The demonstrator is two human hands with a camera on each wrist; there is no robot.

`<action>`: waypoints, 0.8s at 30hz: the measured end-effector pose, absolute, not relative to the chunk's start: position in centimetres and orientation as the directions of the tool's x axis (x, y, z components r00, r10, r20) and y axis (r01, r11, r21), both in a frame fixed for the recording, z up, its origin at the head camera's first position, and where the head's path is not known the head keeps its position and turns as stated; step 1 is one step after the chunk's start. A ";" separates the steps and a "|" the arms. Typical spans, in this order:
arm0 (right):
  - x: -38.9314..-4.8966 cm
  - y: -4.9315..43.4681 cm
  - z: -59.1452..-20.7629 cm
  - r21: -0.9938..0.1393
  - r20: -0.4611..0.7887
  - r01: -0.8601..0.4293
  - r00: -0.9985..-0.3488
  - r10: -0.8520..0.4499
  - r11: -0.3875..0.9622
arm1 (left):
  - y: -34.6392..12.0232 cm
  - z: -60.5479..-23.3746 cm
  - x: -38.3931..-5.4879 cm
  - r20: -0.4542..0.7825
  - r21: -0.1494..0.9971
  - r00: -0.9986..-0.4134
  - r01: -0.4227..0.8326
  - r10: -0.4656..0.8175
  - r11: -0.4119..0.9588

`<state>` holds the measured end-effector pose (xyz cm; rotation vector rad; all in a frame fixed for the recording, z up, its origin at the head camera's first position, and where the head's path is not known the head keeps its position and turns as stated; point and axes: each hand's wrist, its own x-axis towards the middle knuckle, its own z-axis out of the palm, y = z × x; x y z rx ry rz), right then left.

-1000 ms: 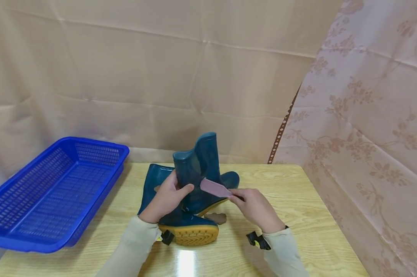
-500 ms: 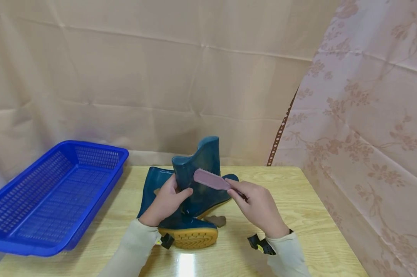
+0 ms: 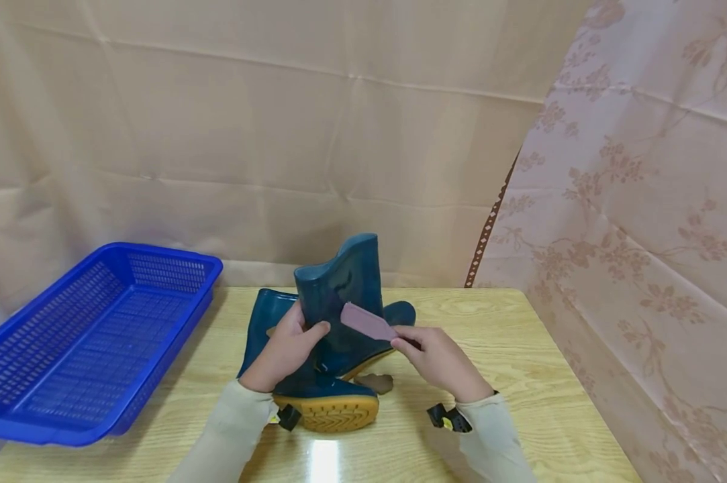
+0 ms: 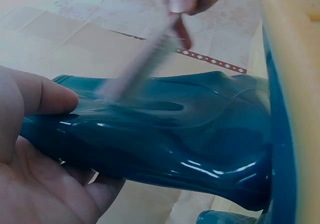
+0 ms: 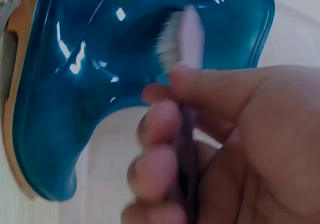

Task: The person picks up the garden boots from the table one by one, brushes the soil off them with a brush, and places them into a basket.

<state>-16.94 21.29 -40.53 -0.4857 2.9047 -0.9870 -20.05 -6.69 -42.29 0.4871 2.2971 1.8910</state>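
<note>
While the right hand [image 3: 442,359] grips a motion-blurred brush [image 3: 368,322], the left hand [image 3: 287,349] clasps a boot [image 3: 342,285] that hides some fingers.

You wear long sleeves, pale cream, plain: left sleeve [image 3: 227,429] and right sleeve [image 3: 496,436], lightly creased, reaching wrists. Your left hand [image 3: 286,345] and right hand [image 3: 444,360] bare. Black blocky left wrist device [image 3: 289,417] beside your left cuff, pale tag [image 3: 273,419] next to it. Black angular right wrist device [image 3: 460,421] beside your right cuff, small yellow mark [image 3: 447,423] on it.
</note>
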 end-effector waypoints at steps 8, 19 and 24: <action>-16.9 21.8 -40.3 -0.498 0.062 -0.255 -0.964 -0.260 0.829 | -6.4 -41.9 -19.8 0.094 0.974 -0.935 0.158 0.342 0.165; -15.3 20.9 -38.6 -0.427 0.377 -0.491 -0.860 -0.343 0.760 | -6.7 -42.2 -19.8 0.125 0.967 -0.918 0.197 0.378 0.160; -14.9 20.4 -38.6 -0.464 0.398 -0.529 -0.841 -0.367 0.710 | -6.7 -42.2 -19.8 0.142 0.965 -0.909 0.215 0.392 0.149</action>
